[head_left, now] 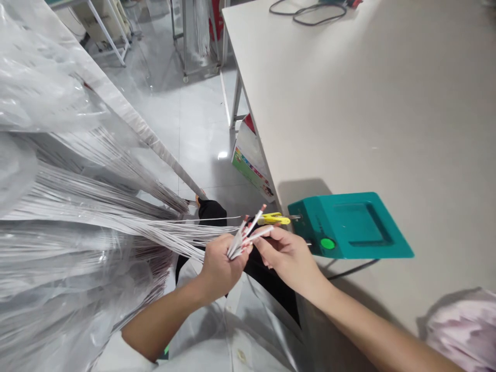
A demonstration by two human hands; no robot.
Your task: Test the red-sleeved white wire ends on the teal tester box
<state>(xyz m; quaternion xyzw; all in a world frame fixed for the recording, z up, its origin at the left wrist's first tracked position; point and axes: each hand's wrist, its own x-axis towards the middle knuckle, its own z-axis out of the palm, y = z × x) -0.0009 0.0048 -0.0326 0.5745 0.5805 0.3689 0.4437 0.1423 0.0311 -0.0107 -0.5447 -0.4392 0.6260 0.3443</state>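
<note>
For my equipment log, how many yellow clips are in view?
1: the yellow clip sticks out from the picture-left side of the teal box, just beyond the right hand. Another could be hidden behind that hand.

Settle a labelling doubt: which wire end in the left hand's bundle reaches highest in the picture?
The reddish-tipped wire slanting up past the left end of the yellow piece; the others in the left hand finish lower.

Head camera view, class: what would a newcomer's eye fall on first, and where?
Probably the teal box with its green button and the yellow clip beside it, at the edge of the table. Next, the white wires running from the picture's left into the left hand; the right hand pinches an end.
</note>
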